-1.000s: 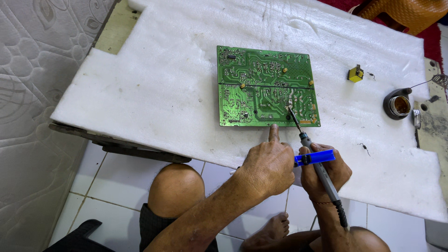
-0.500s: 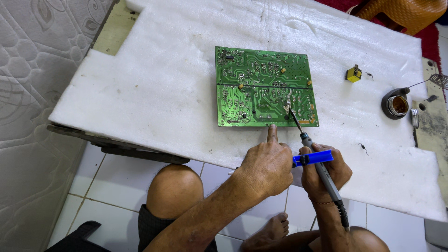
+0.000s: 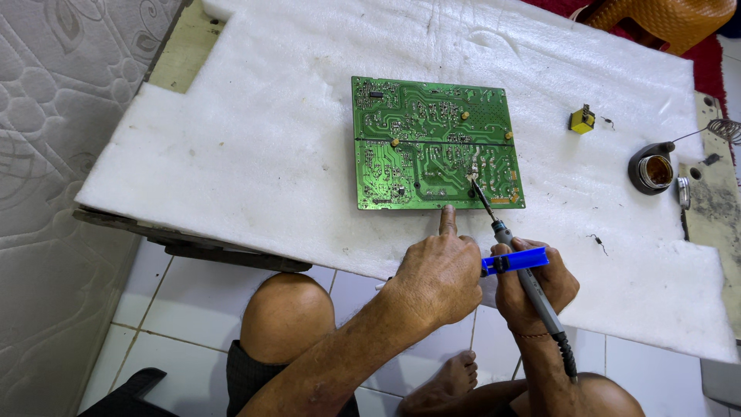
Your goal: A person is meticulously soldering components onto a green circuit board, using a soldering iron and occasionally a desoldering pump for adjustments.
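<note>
Green circuit board point(image 3: 436, 143) lies solder-side up on the white foam sheet point(image 3: 255, 147), mid-table. Right hand point(image 3: 536, 282) is clenched round the soldering iron point(image 3: 525, 270), tip down on a joint near the board's near-right corner. Left hand point(image 3: 436, 274) holds nothing, fingers curled, index fingertip pressing the board's near edge. Risks, as I judge them: board sits loose on soft foam, so one fingertip may let it skate and bridge neighbouring pads; hot tip slipping off melts the foam; finger sits close to the tip. Flux tin point(image 3: 652, 171) and the yellow component point(image 3: 582, 120) lie well apart.
</note>
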